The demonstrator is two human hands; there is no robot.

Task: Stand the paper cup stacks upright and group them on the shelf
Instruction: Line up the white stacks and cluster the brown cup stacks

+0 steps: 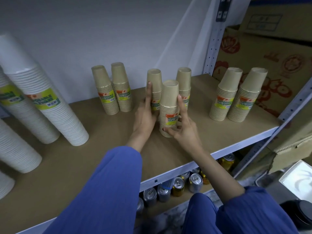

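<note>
Seven brown cup stacks on shelf [101, 149], all upright, mouths down, each with yellow-green label. Front stack [169, 105] stands mid-shelf, nearest edge; my right hand [184, 125] grips it low, one finger straight up its side. Back-left stack [153, 81] just behind, my left hand [145, 112] flat against its side. Back-right stack [184, 80] partly hidden. Left pair [105, 90] touching, near back wall. Right pair [224, 93] touching, toward shelf end. White stacks [50, 105] far left, taller, mouths down.

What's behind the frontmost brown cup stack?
Two upright brown stacks: rear-left stack, the left hand flat against it, and rear-right stack. The front stack, that hand and the right hand hide their bases.
</note>
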